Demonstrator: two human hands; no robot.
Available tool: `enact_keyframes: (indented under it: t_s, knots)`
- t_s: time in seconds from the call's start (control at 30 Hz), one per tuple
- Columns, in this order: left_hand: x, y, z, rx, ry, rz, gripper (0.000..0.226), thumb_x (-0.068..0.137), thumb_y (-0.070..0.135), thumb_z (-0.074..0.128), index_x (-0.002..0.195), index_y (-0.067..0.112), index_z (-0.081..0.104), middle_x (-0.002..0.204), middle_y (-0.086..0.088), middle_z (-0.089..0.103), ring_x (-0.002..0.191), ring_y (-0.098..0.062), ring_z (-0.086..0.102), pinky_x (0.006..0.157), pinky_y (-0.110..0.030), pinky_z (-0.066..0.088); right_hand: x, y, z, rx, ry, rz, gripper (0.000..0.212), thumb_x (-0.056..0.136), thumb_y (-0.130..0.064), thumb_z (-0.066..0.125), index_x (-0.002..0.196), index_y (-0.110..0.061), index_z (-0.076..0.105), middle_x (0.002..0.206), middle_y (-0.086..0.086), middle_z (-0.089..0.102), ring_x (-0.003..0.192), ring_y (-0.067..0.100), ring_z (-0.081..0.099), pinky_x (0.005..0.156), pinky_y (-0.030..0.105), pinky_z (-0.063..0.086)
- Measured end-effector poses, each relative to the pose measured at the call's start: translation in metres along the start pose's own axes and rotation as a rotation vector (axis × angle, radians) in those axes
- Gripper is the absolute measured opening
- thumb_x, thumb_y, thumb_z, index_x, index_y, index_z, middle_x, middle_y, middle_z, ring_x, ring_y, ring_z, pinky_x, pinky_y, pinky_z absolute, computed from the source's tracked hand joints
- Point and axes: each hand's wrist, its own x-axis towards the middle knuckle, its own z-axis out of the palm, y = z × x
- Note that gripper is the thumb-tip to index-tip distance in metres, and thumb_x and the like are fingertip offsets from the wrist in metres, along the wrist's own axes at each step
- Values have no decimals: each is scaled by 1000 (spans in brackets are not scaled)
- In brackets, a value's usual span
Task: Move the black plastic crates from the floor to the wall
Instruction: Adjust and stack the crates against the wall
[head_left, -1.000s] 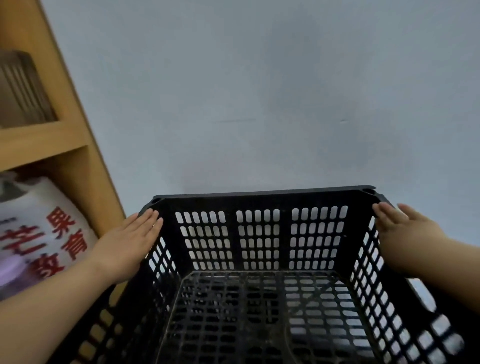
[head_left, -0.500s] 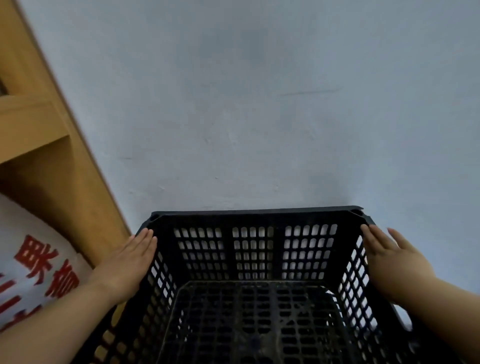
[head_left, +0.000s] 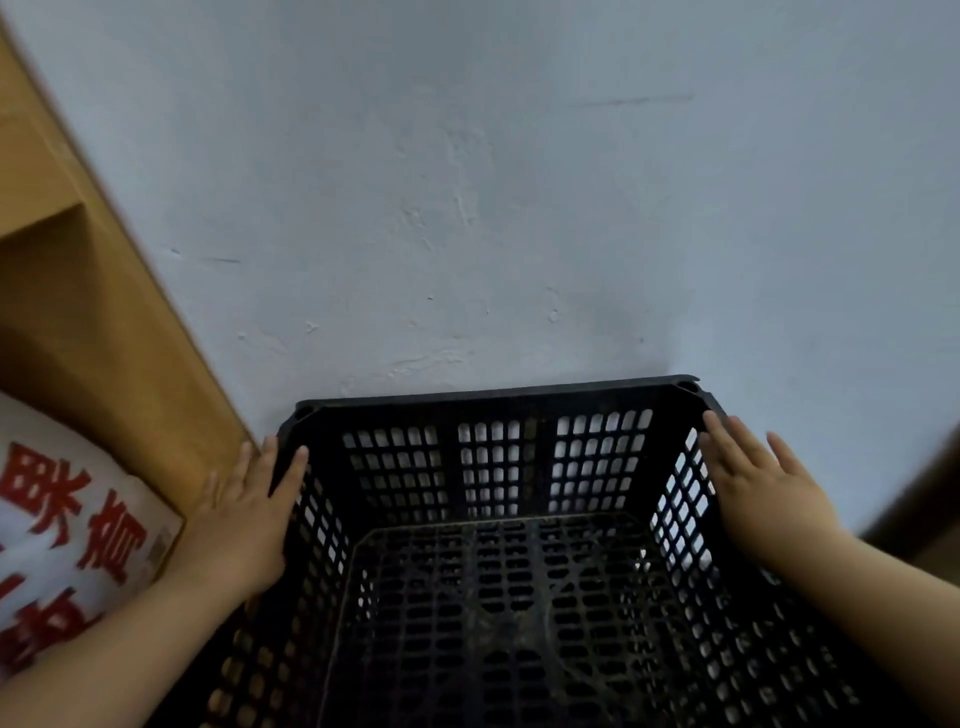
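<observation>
Pale wall (head_left: 519, 182) ahead of both hands; black crate (head_left: 493, 467) between them, far rim at the wall; wooden shelf (head_left: 104, 338) beside left hand (head_left: 244, 519); right hand (head_left: 758, 499), like the left, flat and open-fingered against crate's side

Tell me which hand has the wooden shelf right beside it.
The left hand: the wooden shelf stands just outside it. The right hand has only wall behind.
</observation>
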Motion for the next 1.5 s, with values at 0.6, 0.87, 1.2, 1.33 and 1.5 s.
enact_keyframes:
  t_s: [0.6, 0.87, 1.2, 1.33, 1.5]
  knots:
    - [2, 0, 11, -158, 8, 7, 99, 86, 8, 54, 140, 10, -29, 153, -21, -22, 145, -31, -11, 118, -39, 15, -1, -10, -21, 123, -329, 153, 62, 94, -7, 26, 147, -1, -5, 156, 18, -20, 146, 31, -6, 119, 42, 6]
    - [0, -1, 15, -113, 46, 29, 98, 86, 9, 52, 132, 10, -34, 153, -19, -26, 144, -28, -17, 118, -40, 0, -8, -11, -20, 114, -284, 163, 64, 95, -9, 28, 147, -3, -9, 155, 16, -23, 146, 29, -11, 119, 45, 3]
    - [13, -1, 10, -105, 9, 36, 100, 84, 5, 53, 137, 15, -31, 150, -9, -32, 143, -23, -20, 117, -43, -4, 0, -3, 12, 57, -97, 161, 84, 43, -1, 84, 121, 8, 56, 141, 24, 41, 120, 39, 54, 89, 56, 48]
    - [14, -2, 13, -107, 15, 37, 101, 83, 4, 53, 130, 12, -36, 150, -9, -32, 143, -22, -20, 116, -44, -5, -5, -2, 22, 26, 16, 120, 94, 30, -5, 89, 118, 10, 57, 140, 26, 39, 124, 37, 40, 88, 58, 46]
    - [13, 0, 12, -106, 28, 53, 98, 83, 4, 51, 125, 9, -37, 138, -6, -39, 131, -12, -27, 116, -42, -7, -4, 0, 27, 77, 101, 72, 90, 40, -2, 85, 123, 10, 52, 158, 11, -11, 147, 24, -9, 111, 49, 9]
